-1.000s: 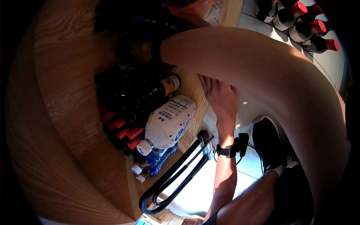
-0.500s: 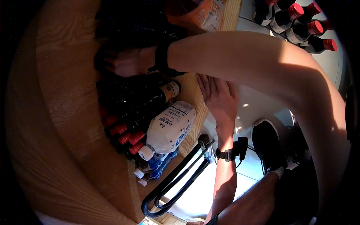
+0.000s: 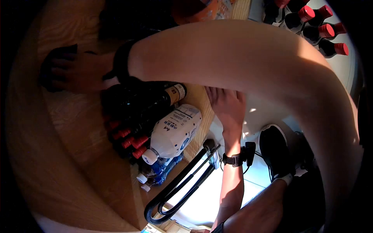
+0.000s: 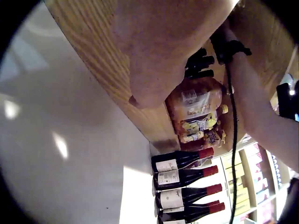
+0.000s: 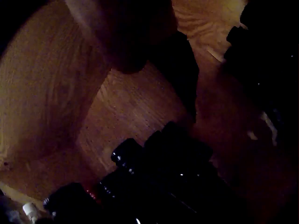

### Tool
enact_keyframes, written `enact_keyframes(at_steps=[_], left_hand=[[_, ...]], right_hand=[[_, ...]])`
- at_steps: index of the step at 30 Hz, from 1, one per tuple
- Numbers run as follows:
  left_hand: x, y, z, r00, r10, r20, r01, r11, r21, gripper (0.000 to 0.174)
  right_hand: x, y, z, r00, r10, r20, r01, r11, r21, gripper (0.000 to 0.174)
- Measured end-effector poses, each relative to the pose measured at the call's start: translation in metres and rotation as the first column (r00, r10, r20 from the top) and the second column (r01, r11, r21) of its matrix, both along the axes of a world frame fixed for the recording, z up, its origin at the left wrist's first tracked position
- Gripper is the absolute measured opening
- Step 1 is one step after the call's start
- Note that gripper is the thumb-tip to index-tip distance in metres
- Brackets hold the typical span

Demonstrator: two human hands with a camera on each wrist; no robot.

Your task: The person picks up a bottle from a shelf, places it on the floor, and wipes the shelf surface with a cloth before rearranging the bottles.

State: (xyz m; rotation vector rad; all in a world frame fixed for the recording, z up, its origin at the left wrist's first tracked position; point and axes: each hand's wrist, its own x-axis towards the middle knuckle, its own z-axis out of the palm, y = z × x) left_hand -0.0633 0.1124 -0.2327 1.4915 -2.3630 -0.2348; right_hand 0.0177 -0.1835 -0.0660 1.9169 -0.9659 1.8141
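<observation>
Deep in the wooden cabinet, my right hand holds a dark cloth against the wood near the back. The cloth juts out past the fingers; in the right wrist view its black folds hang beside the hand, and deep shadow hides the grip. Just below that hand and forearm lie dark bottles with red caps. My left hand rests on the cabinet's front edge with its fingers extended, partly covered by the right forearm. The left wrist view shows this hand against the pale wood edge.
A big white-labelled plastic bottle lies beside the dark bottles, with blue-labelled water bottles past it. Orange packaging sits on the other side. Several red-capped wine bottles stand on the floor. A black looped bar projects near the left forearm.
My right hand has moved farther into the cabinet, past the bottle tops toward the back, taking the dark cloth with it. My left hand has stayed at the edge.
</observation>
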Motion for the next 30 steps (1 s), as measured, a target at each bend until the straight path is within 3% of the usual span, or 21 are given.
enact_keyframes(at_steps=[5, 9, 11, 15, 18, 20, 24, 27, 29, 30], left_hand=[[0.001, 0.001, -0.002, 1.0, -0.006, -0.007, 0.006, 1.0, 0.014, 0.049], [0.002, 0.003, -0.003, 1.0, -0.004, -0.016, 0.005, 1.0, 0.007, 0.049], [0.004, 0.0, -0.002, 1.0, 0.0, -0.007, 0.0, 1.0, -0.003, 0.049], [0.002, -0.002, 0.0, 1.0, -0.003, -0.007, 0.003, 1.0, -0.012, 0.049], [0.003, 0.0, -0.001, 1.0, -0.003, -0.008, 0.003, 1.0, -0.006, 0.049], [0.005, 0.0, -0.001, 1.0, -0.002, -0.005, 0.002, 1.0, -0.009, 0.049], [0.005, 0.0, 0.0, 1.0, 0.005, -0.01, -0.006, 1.0, -0.013, 0.049], [0.005, -0.002, 0.001, 1.0, 0.005, -0.013, -0.006, 1.0, -0.017, 0.049], [0.005, -0.002, 0.001, 1.0, 0.007, -0.017, -0.007, 1.0, -0.022, 0.049], [0.005, -0.002, 0.001, 1.0, 0.008, -0.016, -0.008, 1.0, -0.022, 0.049]], right_hand=[[0.049, -0.047, 0.021, 0.987, -0.075, 0.142, 0.064, 0.995, 0.082, 0.06], [0.041, -0.05, 0.023, 0.989, -0.102, 0.102, 0.093, 0.991, 0.096, 0.059], [0.032, -0.047, 0.02, 0.998, 0.031, 0.05, -0.036, 0.995, 0.094, 0.056], [0.04, -0.052, 0.021, 0.995, 0.065, 0.075, -0.074, 0.989, 0.128, 0.052], [0.06, -0.056, 0.016, 0.919, 0.11, 0.378, -0.148, 0.986, 0.073, 0.051], [0.036, -0.03, 0.005, 0.986, 0.12, 0.119, -0.144, 0.965, 0.22, 0.051], [0.032, -0.021, -0.008, 0.989, 0.09, 0.116, -0.108, 0.98, 0.167, 0.052], [0.039, -0.025, -0.01, 0.963, 0.14, 0.232, -0.185, 0.965, 0.187, 0.053], [0.015, -0.001, -0.01, 0.995, 0.094, 0.038, -0.101, 0.947, 0.304, 0.054], [0.012, 0.002, -0.015, 0.995, 0.094, 0.037, -0.101, 0.947, 0.304, 0.054]])
